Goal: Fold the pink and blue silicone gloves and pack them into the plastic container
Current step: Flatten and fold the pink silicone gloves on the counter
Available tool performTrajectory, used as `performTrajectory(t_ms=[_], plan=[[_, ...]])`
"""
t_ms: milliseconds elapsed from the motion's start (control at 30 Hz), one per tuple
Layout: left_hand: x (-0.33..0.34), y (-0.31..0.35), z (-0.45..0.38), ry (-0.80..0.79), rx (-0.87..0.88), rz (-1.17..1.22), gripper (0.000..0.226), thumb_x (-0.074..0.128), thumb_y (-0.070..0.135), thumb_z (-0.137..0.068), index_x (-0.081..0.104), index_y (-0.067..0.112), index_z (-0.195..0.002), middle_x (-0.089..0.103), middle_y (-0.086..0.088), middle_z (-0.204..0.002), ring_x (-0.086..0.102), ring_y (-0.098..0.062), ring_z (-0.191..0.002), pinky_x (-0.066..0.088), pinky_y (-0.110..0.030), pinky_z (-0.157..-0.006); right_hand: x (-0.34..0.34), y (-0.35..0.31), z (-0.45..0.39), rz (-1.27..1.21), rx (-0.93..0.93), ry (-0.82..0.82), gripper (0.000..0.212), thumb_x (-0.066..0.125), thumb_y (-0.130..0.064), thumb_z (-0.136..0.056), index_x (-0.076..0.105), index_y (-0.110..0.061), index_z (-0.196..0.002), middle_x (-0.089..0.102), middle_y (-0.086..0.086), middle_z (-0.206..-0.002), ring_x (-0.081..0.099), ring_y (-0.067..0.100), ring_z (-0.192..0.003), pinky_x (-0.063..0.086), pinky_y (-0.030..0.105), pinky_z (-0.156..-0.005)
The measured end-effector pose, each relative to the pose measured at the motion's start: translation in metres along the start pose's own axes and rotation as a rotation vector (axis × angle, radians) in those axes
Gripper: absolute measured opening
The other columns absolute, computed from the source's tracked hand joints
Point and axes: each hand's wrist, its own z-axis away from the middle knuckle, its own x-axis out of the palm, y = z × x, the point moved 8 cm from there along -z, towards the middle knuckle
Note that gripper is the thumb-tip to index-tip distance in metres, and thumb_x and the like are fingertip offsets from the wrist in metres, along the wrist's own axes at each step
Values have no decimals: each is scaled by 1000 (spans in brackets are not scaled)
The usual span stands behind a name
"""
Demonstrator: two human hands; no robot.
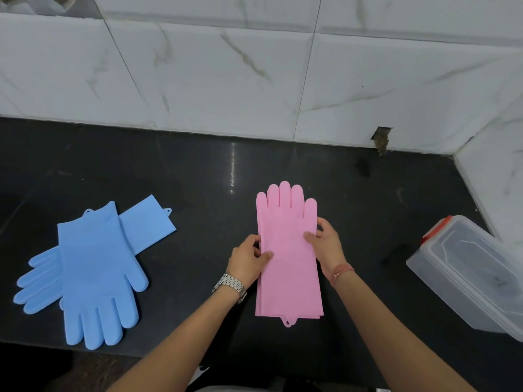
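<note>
Glossy black stone tabletop [198, 171] under white marble-look wall tiles [226, 75]. Far left, two blue gloves [96, 267] lie crossed, smooth and floppy. Middle: stacked pink gloves [287, 267] flat, left hand [249, 261] and right hand [328, 244] with fingers pinched on their edges. Far right, a frosted plastic container [464, 273], lid on, red clip.

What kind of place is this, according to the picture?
Probably a home kitchen: a dark stone countertop, a white marble-look tiled wall behind it, and silicone gloves beside a plastic container.
</note>
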Motion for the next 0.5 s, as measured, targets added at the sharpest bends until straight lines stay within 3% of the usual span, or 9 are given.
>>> performTrajectory(t_ms=[167,233,367,500], plan=[[-3,-3,2,74,-33,-121,27,68,36,-85,56,20,-103,66,3,-83,66,-17,-73,56,-33,-66,5,-7,-1,138,-83,14,29,52,-5,-93,56,-29,-107,64,-7,-103,63,14,-96,54,29,-77],[-6,-2,4,118,-32,-199,24,68,40,-84,57,22,-95,63,7,-78,63,-16,-70,47,-26,-59,5,-6,0,173,-100,21,29,51,-6,-93,56,-26,-113,64,-8,-102,63,13,-94,54,29,-76],[-9,-3,7,170,-28,-233,22,69,40,-82,56,22,-83,58,10,-72,60,-16,-68,40,-24,-56,4,-5,7,244,-131,41,39,51,-7,-95,51,-24,-131,56,-24,-97,56,-2,-84,42,11,-61],[-12,0,9,202,-1,-247,23,71,38,-81,54,23,-81,59,8,-75,58,-14,-67,35,-23,-52,-3,2,17,312,-94,41,51,57,-4,-93,44,-23,-139,59,-10,-112,55,0,-83,42,9,-62]])
